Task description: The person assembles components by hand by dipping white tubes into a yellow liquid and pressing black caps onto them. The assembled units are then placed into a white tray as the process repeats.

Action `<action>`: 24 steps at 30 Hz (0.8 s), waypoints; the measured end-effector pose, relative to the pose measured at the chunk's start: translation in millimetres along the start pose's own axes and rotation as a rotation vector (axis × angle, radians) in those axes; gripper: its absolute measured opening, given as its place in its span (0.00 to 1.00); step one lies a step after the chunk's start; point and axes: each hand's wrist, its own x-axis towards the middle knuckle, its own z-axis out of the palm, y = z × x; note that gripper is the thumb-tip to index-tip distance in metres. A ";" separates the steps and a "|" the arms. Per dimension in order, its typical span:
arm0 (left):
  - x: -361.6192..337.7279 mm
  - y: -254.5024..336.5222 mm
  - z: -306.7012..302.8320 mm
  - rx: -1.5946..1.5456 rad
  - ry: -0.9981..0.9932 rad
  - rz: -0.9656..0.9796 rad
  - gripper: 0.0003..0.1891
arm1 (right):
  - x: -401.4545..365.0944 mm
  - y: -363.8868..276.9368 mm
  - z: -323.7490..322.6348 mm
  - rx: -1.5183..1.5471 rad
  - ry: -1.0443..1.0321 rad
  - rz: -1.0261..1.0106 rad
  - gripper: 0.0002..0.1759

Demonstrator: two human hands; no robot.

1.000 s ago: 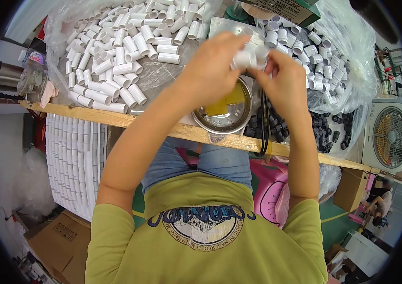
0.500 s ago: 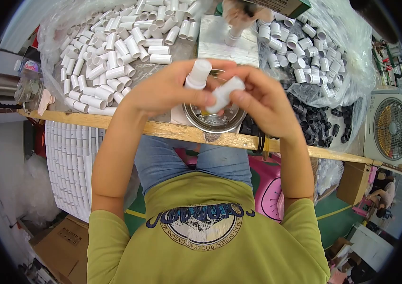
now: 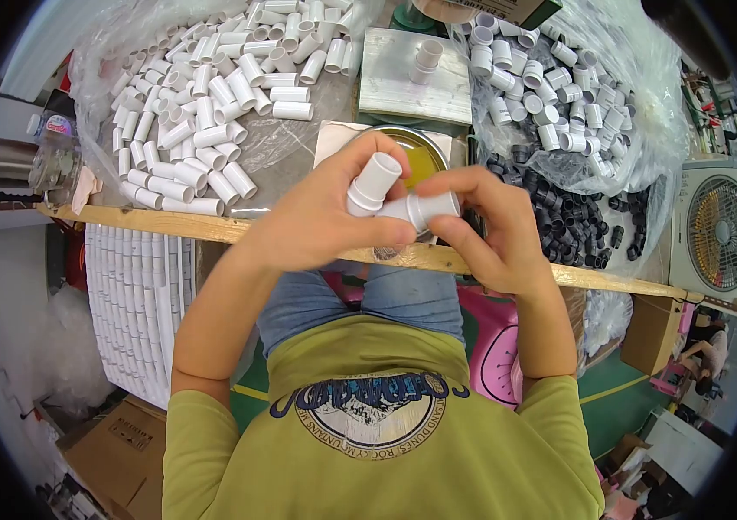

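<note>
Left hand (image 3: 321, 212) with grip closed around a tilted white pipe (image 3: 376, 180), right hand (image 3: 500, 232) pinching the end of a second pipe (image 3: 418, 211) beside it, over the front of the worktop (image 3: 169, 224), near a metal bowl (image 3: 437, 145)

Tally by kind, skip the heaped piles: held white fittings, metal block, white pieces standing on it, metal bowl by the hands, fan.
Held white fittings: 2
Metal block: 1
White piece standing on it: 1
Metal bowl: 1
Fan: 1
Total: 6
</note>
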 end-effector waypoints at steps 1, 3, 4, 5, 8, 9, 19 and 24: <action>2.1 -3.3 6.4 0.293 0.103 0.164 0.20 | -2.4 -4.6 1.0 -0.019 0.016 0.118 0.09; 4.7 -11.8 23.9 0.872 0.309 0.486 0.19 | -3.4 0.1 11.4 0.140 0.118 0.328 0.09; 5.9 -18.5 22.8 0.925 0.308 0.547 0.20 | -3.3 2.1 14.5 0.221 0.167 0.431 0.09; 7.8 -26.5 20.2 0.979 0.309 0.607 0.21 | -1.9 -3.6 13.4 0.205 0.157 0.457 0.10; 11.3 -22.6 11.1 0.990 0.370 0.572 0.23 | 0.4 12.4 -3.0 0.209 0.078 0.402 0.11; 12.1 -18.8 4.8 0.965 0.402 0.523 0.24 | 3.8 20.8 -20.2 -0.059 0.103 0.324 0.11; 27.0 -25.6 -94.3 1.532 0.524 0.085 0.15 | 5.7 69.6 -81.4 -1.176 0.023 0.266 0.08; 19.4 -22.2 -87.3 1.092 0.512 0.173 0.18 | 18.0 27.4 -37.0 -0.737 0.114 -0.008 0.05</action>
